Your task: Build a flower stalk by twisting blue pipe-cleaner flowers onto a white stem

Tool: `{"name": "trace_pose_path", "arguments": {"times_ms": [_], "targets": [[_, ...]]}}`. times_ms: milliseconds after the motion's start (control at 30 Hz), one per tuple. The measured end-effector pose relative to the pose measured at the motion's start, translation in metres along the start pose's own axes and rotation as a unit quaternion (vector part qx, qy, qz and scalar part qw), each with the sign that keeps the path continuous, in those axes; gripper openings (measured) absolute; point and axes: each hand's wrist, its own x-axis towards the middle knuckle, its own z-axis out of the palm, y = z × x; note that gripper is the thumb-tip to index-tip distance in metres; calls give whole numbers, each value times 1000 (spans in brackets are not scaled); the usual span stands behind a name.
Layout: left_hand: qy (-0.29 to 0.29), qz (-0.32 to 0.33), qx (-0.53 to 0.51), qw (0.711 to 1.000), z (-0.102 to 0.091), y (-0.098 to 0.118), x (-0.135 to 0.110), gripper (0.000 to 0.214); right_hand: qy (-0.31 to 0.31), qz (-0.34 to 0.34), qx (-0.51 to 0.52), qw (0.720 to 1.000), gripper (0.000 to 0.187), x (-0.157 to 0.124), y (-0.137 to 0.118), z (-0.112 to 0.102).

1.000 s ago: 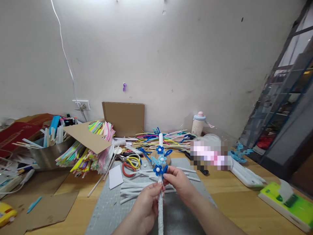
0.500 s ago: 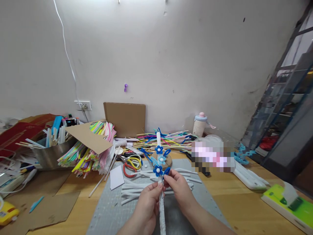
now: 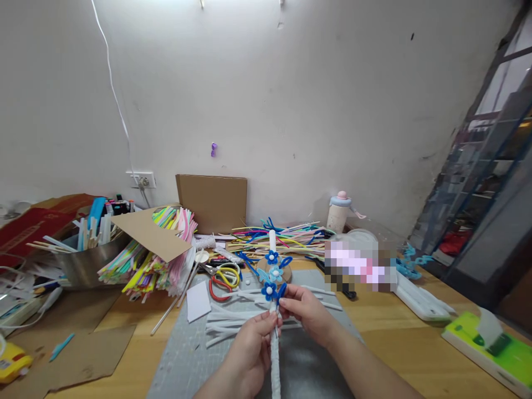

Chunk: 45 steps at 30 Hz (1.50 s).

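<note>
A white wrapped stick [image 3: 275,360] stands upright in front of me, its lower end leaving the bottom of the view. Along its upper part sit dark blue flowers [image 3: 269,291] with white centres, a light blue flower [image 3: 275,273] and small looped leaves. My left hand [image 3: 254,343] is closed round the stick just below the lowest flower. My right hand [image 3: 305,310] pinches a dark blue pipe-cleaner leaf [image 3: 281,292] at its base, against the stick. The fingertips of both hands nearly meet there.
White pipe cleaners [image 3: 224,324] lie on the grey cutting mat [image 3: 183,360]. Scissors [image 3: 222,280] and a white card [image 3: 198,302] are to the left, beside bundled coloured pipe cleaners [image 3: 145,266]. A bottle [image 3: 338,213] stands at the back; a green tissue pack [image 3: 490,343] lies right.
The stick's top has dipped slightly and shifted a little right. The leaf at my right fingers now stands more upright, closer to the stick. Both hands keep their hold.
</note>
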Motion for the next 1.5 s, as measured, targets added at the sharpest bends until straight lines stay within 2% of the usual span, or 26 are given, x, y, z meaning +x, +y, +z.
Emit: {"name": "trace_pose_path", "arguments": {"times_ms": [233, 400, 633, 833, 1167, 1333, 1500], "targets": [[5, -5, -2, 1000, 1, 0, -2, 7, -20, -9, -50, 999, 23, 0, -6, -5], [-6, 17, 18, 1000, 0, 0, 0, 9, -20, -15, -82, 996, 25, 0, -5, -4], [-10, 43, 37, 998, -3, -2, 4, 10, 58, -20, -91, 994, 27, 0, 5, 8], [24, 84, 39, 995, -8, -7, 10, 16, 131, -7, -80, 988, 26, 1, 16, 16], [22, 106, 47, 993, -7, -10, 9, 21, 208, 0, -27, 978, 30, -8, 7, 37], [11, 107, 47, 993, -9, -11, 11, 21, 197, 2, -11, 980, 28, -7, 11, 35], [-4, 93, 39, 995, -7, -9, 9, 17, 151, 5, 10, 989, 22, -6, 11, 33]]}}
